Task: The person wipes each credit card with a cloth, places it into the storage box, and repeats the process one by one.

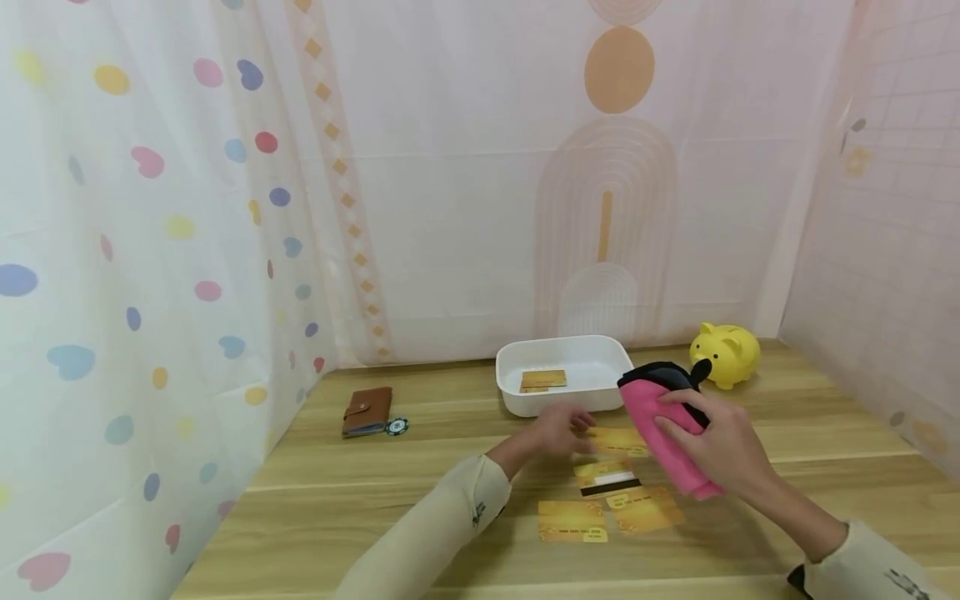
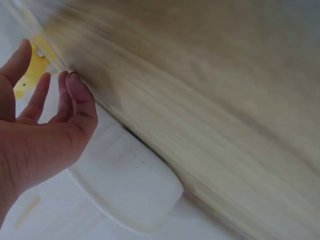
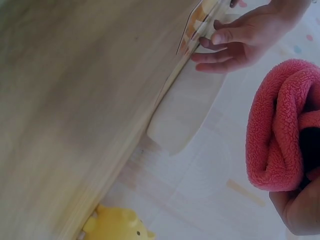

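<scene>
My right hand (image 1: pixel 727 446) grips a folded pink fleecy bundle (image 1: pixel 663 429) with black trim, holding it above the table; its pink plush fills the side of the right wrist view (image 3: pixel 275 130). My left hand (image 1: pixel 561 429) hovers by the left end of a gold bank card (image 1: pixel 618 443), its fingers loosely bent. In the left wrist view that hand (image 2: pixel 55 125) shows nothing between fingers and thumb. Nearer me lie a card with a black stripe (image 1: pixel 609 483), a card at the left (image 1: pixel 572 518) and one at the right (image 1: pixel 651 510).
A white bin (image 1: pixel 510 396) with gold cards (image 1: pixel 543 380) inside stands behind my left hand. At the back right is a yellow piggy bank (image 1: pixel 727 358). A brown wallet (image 1: pixel 369 410) and a poker chip (image 1: pixel 397 427) lie at left. Curtains enclose the wooden table (image 1: pixel 337 517).
</scene>
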A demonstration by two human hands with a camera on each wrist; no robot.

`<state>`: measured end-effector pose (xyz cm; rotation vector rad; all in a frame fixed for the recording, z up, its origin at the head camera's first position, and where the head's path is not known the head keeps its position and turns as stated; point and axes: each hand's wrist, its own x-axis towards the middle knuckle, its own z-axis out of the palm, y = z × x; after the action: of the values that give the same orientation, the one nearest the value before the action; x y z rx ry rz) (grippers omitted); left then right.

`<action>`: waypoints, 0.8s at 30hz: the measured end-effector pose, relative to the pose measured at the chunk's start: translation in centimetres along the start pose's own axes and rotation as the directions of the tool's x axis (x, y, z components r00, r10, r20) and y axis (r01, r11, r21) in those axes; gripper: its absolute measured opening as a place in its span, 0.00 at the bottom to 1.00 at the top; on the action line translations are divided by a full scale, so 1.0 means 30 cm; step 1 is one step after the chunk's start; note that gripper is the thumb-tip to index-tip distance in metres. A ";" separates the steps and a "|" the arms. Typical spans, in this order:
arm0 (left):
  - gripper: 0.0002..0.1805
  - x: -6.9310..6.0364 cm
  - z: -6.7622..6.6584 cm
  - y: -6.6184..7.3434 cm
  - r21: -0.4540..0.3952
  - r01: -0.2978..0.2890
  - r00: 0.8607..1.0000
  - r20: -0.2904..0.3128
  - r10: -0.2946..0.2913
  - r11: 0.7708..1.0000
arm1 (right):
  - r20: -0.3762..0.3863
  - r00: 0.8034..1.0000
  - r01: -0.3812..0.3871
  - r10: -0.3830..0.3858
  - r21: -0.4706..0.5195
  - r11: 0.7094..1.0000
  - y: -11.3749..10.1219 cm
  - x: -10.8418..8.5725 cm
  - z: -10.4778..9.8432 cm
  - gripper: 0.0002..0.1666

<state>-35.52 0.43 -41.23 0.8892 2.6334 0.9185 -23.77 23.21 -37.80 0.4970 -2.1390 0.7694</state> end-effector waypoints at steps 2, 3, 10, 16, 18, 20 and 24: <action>0.23 0.010 0.005 -0.002 0.008 0.004 1.000 0.004 -0.004 1.000 | 0.004 1.000 -0.003 0.003 -0.002 1.000 0.001 0.001 -0.003 0.16; 0.24 0.014 0.007 -0.003 0.018 0.006 1.000 0.005 -0.006 1.000 | 0.005 1.000 -0.003 0.003 -0.002 1.000 0.001 0.002 -0.004 0.16; 0.24 0.036 0.016 -0.003 0.080 0.009 1.000 0.009 -0.010 0.997 | 0.005 1.000 0.008 -0.008 -0.013 1.000 0.006 -0.002 -0.010 0.17; 0.25 0.043 0.021 0.006 0.181 0.050 0.998 0.017 -0.054 0.982 | 0.000 1.000 -0.003 0.003 -0.030 1.000 0.004 0.000 -0.015 0.17; 0.25 0.044 0.021 0.012 0.190 0.071 0.997 0.014 -0.075 0.979 | 0.001 1.000 0.000 0.000 -0.032 0.999 0.003 0.001 -0.015 0.16; 0.24 0.045 0.022 0.017 0.196 0.088 0.996 0.014 -0.092 0.977 | 0.003 1.000 0.004 -0.004 -0.032 0.999 0.002 0.003 -0.015 0.16; 0.24 0.044 0.026 0.021 0.212 0.116 0.992 0.018 -0.122 0.970 | 0.004 1.000 0.015 -0.014 -0.024 1.000 0.001 0.002 -0.013 0.17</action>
<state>-35.98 1.99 -41.45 0.7726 2.7598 0.5998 -23.60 23.50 -37.56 0.5014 -2.1435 0.7346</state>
